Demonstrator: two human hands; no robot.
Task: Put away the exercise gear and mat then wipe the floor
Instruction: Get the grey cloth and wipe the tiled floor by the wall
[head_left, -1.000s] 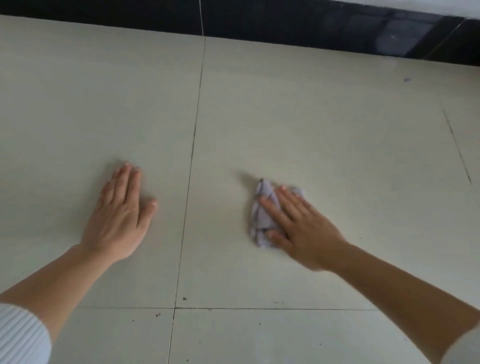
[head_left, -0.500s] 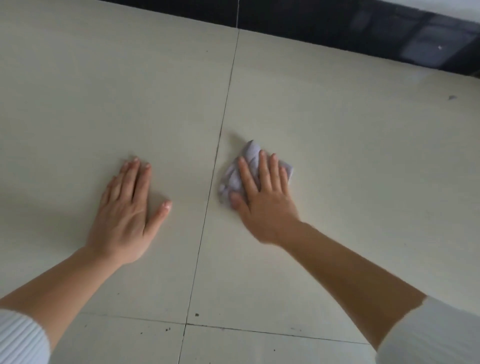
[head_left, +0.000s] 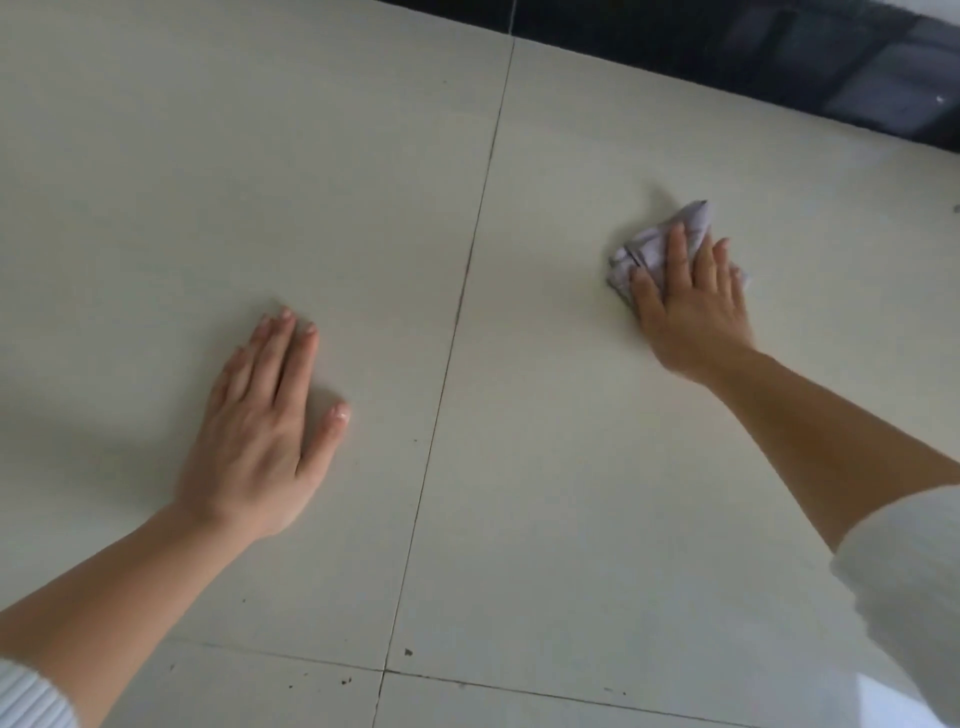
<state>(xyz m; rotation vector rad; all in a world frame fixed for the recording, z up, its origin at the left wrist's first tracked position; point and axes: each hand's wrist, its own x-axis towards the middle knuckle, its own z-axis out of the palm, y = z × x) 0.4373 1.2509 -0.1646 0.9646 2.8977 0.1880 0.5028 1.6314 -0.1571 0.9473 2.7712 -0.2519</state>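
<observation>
Your right hand (head_left: 688, 301) has swept the crumpled grey cloth (head_left: 657, 244) away from the vertical grout line (head_left: 467, 270) and out to the upper right of the frame, fingers spread flat and pressing it onto the floor (head_left: 571, 467), so the wiping stroke is now covering the right-hand tile. Your left hand (head_left: 260, 431) stays planted left of centre, palm down, fingers together, holding nothing. No gear or mat shows; dark specks (head_left: 408, 652) near the lower grout joint remain, and the dark baseboard (head_left: 779, 62) limits your reach at the top.
</observation>
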